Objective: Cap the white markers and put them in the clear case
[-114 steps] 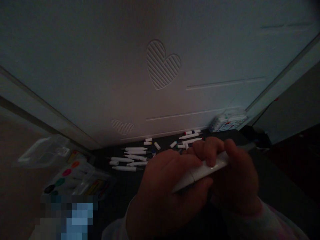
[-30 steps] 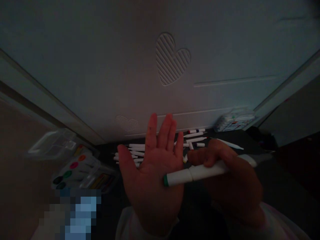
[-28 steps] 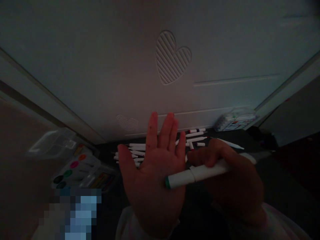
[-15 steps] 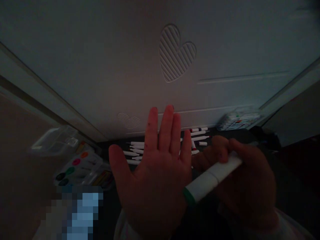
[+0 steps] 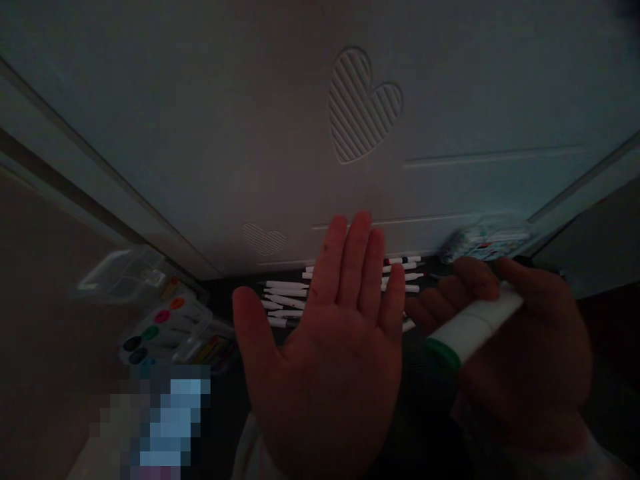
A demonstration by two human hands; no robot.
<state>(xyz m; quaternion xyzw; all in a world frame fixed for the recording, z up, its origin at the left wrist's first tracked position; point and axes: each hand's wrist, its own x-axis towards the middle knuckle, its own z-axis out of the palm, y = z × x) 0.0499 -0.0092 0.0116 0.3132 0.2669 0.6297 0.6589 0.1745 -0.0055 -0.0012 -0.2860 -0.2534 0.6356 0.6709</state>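
Note:
My left hand (image 5: pixel 330 360) is raised in the middle of the view, palm towards me, fingers stretched up and thumb out to the left; nothing is in it. On the right, my right hand (image 5: pixel 540 353) grips a thick white marker (image 5: pixel 477 327) with a green end. The green end points down and left, towards the left palm but apart from it. Behind the left fingers, several white marker pens (image 5: pixel 285 293) lie on the dark surface, partly hidden by that hand. The picture is dim.
A pale panel (image 5: pixel 240 133) with a ribbed heart (image 5: pixel 363 107) stands upright behind. At left are an open clear plastic case (image 5: pixel 120 277) and a paint set (image 5: pixel 160 330) with coloured dots. A clear pack of markers (image 5: pixel 485 240) leans at right. One lower-left patch is pixelated.
My right hand has moved right with the marker, whose green end is now further from the left palm. My left hand, still spread, has shifted slightly right; the view has shifted a little too.

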